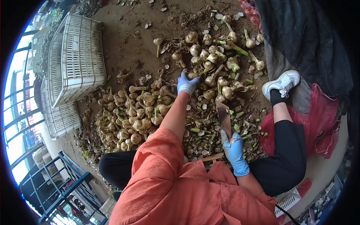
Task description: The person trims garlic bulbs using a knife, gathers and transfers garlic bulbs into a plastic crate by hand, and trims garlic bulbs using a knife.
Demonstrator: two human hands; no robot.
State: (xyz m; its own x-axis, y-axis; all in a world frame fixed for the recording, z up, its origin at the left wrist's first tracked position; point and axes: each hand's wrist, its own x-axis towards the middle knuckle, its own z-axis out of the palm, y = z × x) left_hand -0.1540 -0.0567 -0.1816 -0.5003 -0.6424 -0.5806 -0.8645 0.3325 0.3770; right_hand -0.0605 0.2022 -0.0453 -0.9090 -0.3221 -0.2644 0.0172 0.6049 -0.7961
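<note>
My left hand (187, 83), in a pale glove, reaches forward into the pile with thumb and fingers around a garlic bulb (192, 75). More dirty garlic bulbs (209, 93) with stems lie just right of it. My right hand (234, 148), in a light blue glove, is closed on the handle of a knife (224, 117). The wide, stained blade points away from me, its tip close to the bulbs. A dense heap of bulbs (131, 116) lies left of my left forearm.
White plastic crates (82, 48) stand at the left on the dirt floor. Cut stems and peelings (202, 140) cover the ground before me. Red mesh sacking (285, 131) and dark cloth (307, 45) lie at the right, beside a white shoe (282, 83).
</note>
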